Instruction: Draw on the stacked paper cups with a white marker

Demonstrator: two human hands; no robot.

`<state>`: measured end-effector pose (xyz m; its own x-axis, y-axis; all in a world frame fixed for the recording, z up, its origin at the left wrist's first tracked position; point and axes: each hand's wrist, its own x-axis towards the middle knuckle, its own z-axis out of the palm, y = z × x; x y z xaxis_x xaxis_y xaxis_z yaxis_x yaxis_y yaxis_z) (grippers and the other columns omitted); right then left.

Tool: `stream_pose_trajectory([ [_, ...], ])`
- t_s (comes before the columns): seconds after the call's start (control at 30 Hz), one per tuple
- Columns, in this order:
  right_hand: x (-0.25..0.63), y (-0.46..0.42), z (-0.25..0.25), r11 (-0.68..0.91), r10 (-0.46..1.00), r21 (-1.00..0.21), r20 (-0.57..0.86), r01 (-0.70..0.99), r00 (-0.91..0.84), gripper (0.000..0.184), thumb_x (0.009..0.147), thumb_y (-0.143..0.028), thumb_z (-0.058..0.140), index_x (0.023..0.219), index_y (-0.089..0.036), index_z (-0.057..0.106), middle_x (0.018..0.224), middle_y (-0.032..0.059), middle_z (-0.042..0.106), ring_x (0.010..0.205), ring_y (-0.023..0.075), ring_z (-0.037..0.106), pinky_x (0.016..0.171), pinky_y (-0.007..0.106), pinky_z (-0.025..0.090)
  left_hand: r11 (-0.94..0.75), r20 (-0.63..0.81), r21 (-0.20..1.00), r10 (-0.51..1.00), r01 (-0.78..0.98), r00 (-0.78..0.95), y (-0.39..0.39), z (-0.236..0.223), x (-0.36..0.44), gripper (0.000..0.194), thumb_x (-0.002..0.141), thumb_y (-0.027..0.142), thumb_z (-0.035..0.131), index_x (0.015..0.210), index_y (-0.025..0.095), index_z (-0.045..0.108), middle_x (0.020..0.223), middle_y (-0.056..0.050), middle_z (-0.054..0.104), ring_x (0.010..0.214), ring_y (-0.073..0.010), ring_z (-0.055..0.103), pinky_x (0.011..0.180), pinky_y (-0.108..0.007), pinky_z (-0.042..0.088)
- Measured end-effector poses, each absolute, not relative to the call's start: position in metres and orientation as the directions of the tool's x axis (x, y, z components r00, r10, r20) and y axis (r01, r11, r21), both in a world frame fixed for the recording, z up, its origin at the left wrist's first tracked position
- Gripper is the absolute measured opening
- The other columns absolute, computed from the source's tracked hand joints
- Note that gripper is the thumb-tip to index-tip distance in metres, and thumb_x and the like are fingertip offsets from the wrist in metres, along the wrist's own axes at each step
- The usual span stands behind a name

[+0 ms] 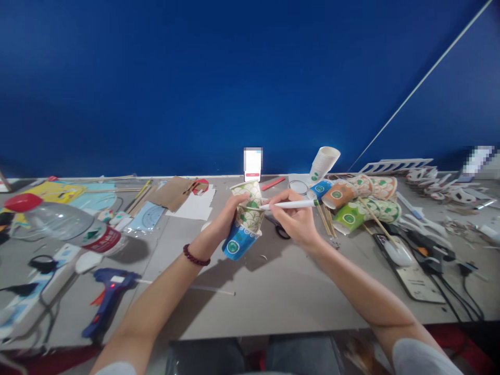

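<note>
My left hand (230, 211) is wrapped round the side of a blue and green patterned paper cup (241, 240), which is held tilted above the table. Against its rim sits another green-patterned paper piece (250, 194), apparently a second cup, partly behind my fingers. My right hand (291, 213) grips a white pen (291, 204). The pen lies nearly level, its left end at the seam between the two paper parts; I cannot tell whether it touches them. Under my right hand on the table is a pair of dark-handled scissors (283, 231), partly hidden.
At left are a plastic bottle (78, 226), a blue glue gun (107, 302) and a power strip (42, 291). Several paper cups (349, 216) lie at right, near a phone (410, 273) and cables. A white cup stack (324, 162) leans near the blue wall (195, 88).
</note>
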<state>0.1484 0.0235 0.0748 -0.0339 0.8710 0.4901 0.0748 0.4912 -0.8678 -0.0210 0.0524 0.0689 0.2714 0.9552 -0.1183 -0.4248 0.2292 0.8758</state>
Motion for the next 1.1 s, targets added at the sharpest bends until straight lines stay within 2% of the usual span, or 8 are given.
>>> stream_pose_trajectory([
  [0.1,0.148,0.023,0.077,0.495,0.868,-0.867,0.496,0.056,0.001,0.010,0.081,-0.029,0.066,0.076,-0.023,0.061,0.076,0.0011,0.065,0.077,0.0167,0.066,0.068,0.032,0.058,0.326,-0.169,0.846,0.914,-0.422,0.368,0.054,0.066,-0.022,0.049,0.070,0.046,0.065,0.106,0.014,0.067,0.086,-0.011,0.074,0.092,-0.0304,0.069,0.081,-0.040,0.054],
  [0.23,0.147,0.022,0.080,0.474,0.880,-0.878,0.473,-0.063,0.033,0.016,0.082,-0.036,0.068,0.077,-0.023,0.060,0.076,0.0011,0.065,0.076,0.0179,0.068,0.070,0.035,0.059,0.390,-0.182,0.814,0.875,-0.430,0.449,0.054,0.064,-0.022,0.057,0.069,0.055,0.062,0.106,0.012,0.069,0.086,-0.014,0.074,0.093,-0.0337,0.069,0.081,-0.043,0.054],
  [0.37,0.147,0.022,0.081,0.475,0.880,-0.875,0.474,-0.099,0.030,0.018,0.081,-0.039,0.069,0.078,-0.024,0.059,0.076,0.0009,0.066,0.077,0.0188,0.069,0.071,0.037,0.059,0.347,-0.154,0.817,0.901,-0.460,0.406,0.053,0.063,-0.019,0.059,0.068,0.055,0.063,0.109,0.013,0.067,0.087,-0.013,0.074,0.096,-0.0344,0.068,0.081,-0.043,0.054],
  [0.5,0.146,0.023,0.080,0.504,0.864,-0.857,0.503,-0.112,0.037,0.014,0.082,-0.035,0.069,0.078,-0.024,0.061,0.077,0.0007,0.066,0.076,0.0175,0.068,0.069,0.035,0.058,0.314,-0.141,0.819,0.921,-0.481,0.362,0.054,0.059,-0.018,0.057,0.070,0.055,0.064,0.110,0.015,0.066,0.086,-0.012,0.074,0.096,-0.0336,0.068,0.081,-0.043,0.054],
  [0.63,0.147,0.023,0.079,0.515,0.857,-0.853,0.513,-0.088,0.050,0.015,0.083,-0.036,0.068,0.079,-0.024,0.061,0.076,0.0003,0.064,0.072,0.0160,0.065,0.070,0.035,0.057,0.333,-0.136,0.816,0.905,-0.474,0.402,0.056,0.056,-0.019,0.055,0.072,0.058,0.064,0.107,0.015,0.067,0.087,-0.012,0.074,0.092,-0.0326,0.069,0.079,-0.042,0.055],
  [0.77,0.149,0.024,0.079,0.537,0.844,-0.841,0.533,-0.064,0.060,0.014,0.083,-0.035,0.069,0.080,-0.023,0.062,0.077,0.0007,0.065,0.070,0.0151,0.064,0.070,0.034,0.057,0.310,-0.116,0.835,0.907,-0.455,0.405,0.058,0.055,-0.019,0.057,0.075,0.059,0.065,0.107,0.013,0.067,0.095,-0.015,0.074,0.091,-0.0308,0.069,0.080,-0.041,0.054],
  [0.97,0.149,0.025,0.079,0.536,0.844,-0.838,0.533,-0.097,0.056,0.013,0.082,-0.033,0.069,0.079,-0.023,0.062,0.079,0.0012,0.065,0.072,0.0151,0.066,0.071,0.034,0.059,0.182,0.020,0.870,0.916,-0.459,0.402,0.059,0.056,-0.016,0.060,0.082,0.055,0.063,0.126,0.015,0.061,0.114,-0.014,0.071,0.101,-0.0303,0.067,0.087,-0.041,0.052],
  [1.1,0.147,0.024,0.077,0.520,0.854,-0.847,0.520,-0.112,0.038,0.013,0.082,-0.033,0.069,0.080,-0.022,0.062,0.079,0.0013,0.065,0.073,0.0157,0.067,0.071,0.035,0.060,0.225,-0.018,0.874,0.902,-0.431,0.432,0.059,0.056,-0.017,0.060,0.082,0.056,0.060,0.125,0.014,0.062,0.112,-0.014,0.072,0.106,-0.0310,0.065,0.091,-0.041,0.049],
])
